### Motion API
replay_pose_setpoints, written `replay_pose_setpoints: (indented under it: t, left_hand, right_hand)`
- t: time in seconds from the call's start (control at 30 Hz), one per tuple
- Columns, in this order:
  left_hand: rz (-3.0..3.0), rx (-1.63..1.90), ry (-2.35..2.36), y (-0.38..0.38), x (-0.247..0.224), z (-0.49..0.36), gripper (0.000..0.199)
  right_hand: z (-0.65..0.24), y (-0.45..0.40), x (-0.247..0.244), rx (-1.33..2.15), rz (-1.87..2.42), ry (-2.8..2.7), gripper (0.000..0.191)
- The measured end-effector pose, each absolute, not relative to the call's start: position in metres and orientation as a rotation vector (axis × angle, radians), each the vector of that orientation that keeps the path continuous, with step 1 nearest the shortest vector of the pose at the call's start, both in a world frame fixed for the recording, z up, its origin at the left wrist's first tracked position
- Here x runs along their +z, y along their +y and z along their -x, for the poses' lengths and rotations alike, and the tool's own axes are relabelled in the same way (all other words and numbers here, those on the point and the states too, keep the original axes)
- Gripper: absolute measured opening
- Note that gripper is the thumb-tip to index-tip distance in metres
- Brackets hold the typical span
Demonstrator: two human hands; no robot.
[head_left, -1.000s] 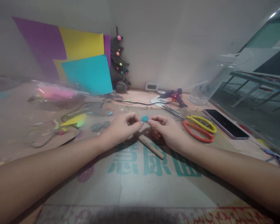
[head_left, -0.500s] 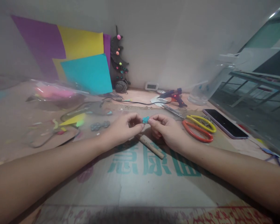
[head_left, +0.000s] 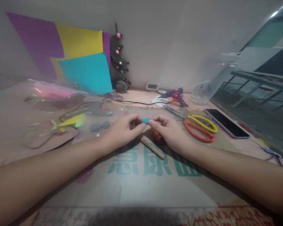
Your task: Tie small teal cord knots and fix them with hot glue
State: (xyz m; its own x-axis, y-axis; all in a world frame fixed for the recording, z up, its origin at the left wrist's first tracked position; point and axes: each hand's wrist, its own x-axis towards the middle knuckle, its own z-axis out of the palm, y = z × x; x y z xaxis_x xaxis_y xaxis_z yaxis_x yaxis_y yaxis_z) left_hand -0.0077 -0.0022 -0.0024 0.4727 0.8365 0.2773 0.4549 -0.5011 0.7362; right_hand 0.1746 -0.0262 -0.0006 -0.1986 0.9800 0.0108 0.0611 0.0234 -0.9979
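A small turquoise piece (head_left: pixel 145 120) is pinched between my two hands in the middle of the view; its exact kind is too small to tell. My left hand (head_left: pixel 128 127) grips its left side with thumb and forefinger. On the right side, the thumb and forefinger of my right hand (head_left: pixel 165 127) close on the same piece. Just below the hands a short brown stick (head_left: pixel 153 147) lies on the printed board (head_left: pixel 136 191). Grey-blue flower-like shapes (head_left: pixel 99 126) lie to the left of my left hand.
Scissors (head_left: pixel 199 128) with red and yellow handles lie right of my hands, beside a phone (head_left: pixel 226 123). Behind them rests a glue gun (head_left: pixel 175 96) with a red light. Coloured sheets (head_left: pixel 87 73) lean on the wall. A clear bag (head_left: pixel 56 92) and scraps lie left.
The view has shifted slightly. Both hands still pinch the turquoise piece, which looks slightly turned between the fingers.
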Motion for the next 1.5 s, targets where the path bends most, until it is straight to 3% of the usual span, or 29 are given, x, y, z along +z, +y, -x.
replay_pose_setpoints:
  t: [0.3, 0.77, 1.07, 1.5]
  left_hand:
    - [-2.125, 0.849, 1.074, -0.004, 0.001, 0.006, 0.011]
    - [-2.114, 0.842, 1.102, -0.003, 0.003, 0.007, 0.017]
    - [-2.103, 0.747, 1.112, -0.001, -0.004, 0.009, 0.014]
    - [-2.132, 0.660, 1.014, -0.001, -0.004, 0.008, 0.013]
  right_hand:
    - [-0.175, -0.028, 0.001, 1.236, 1.190, -1.462, 0.029]
    - [-0.180, -0.027, 0.001, 1.222, 1.180, -1.571, 0.024]
    - [-0.192, -0.028, 0.011, 0.383, 1.202, -1.998, 0.008]
    - [-0.195, -0.024, 0.004, 0.260, 1.046, -2.096, 0.013]
